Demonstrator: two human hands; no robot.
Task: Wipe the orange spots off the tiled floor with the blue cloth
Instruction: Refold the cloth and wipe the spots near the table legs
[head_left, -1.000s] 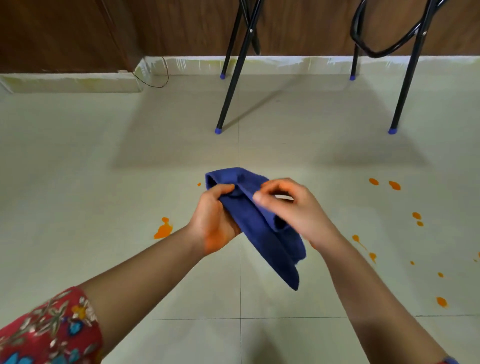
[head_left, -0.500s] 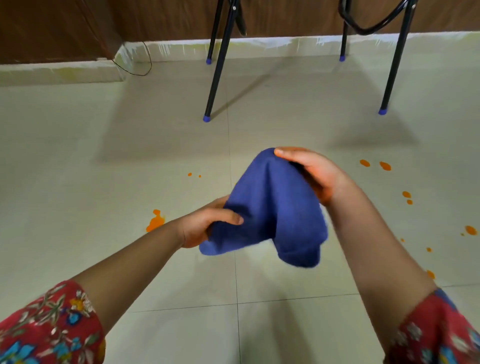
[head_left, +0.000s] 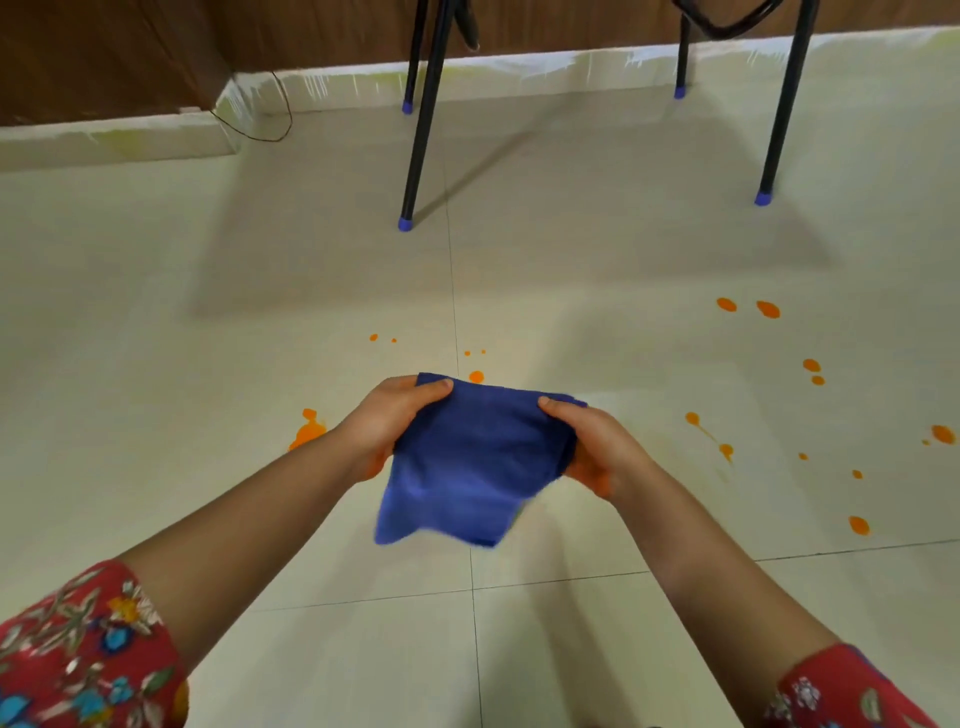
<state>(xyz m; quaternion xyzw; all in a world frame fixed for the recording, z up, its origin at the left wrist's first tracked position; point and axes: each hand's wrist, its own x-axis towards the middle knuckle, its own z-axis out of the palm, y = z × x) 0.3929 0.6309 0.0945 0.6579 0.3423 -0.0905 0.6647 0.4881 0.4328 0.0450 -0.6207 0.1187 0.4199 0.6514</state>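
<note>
The blue cloth (head_left: 470, 465) hangs spread in the air above the pale tiled floor (head_left: 208, 312), held between both hands. My left hand (head_left: 387, 423) pinches its top left corner and my right hand (head_left: 584, 444) pinches its top right edge. Orange spots dot the floor: a large splash (head_left: 307, 431) left of my left wrist, a round one (head_left: 476, 376) just beyond the cloth, small dots (head_left: 374, 338) farther out, and several (head_left: 768, 309) scattered to the right, including one (head_left: 858, 525) near the tile joint.
Black chair legs with blue caps (head_left: 405, 223) (head_left: 762, 198) stand on the floor ahead. A white skirting (head_left: 519, 67) and brown wood wall run along the back, with a thin wire (head_left: 270, 130) at the corner.
The cloth went from bunched between my hands to spread flat. My right hand dropped from above the cloth to its right edge, and my left hand shifted to the top left corner.
</note>
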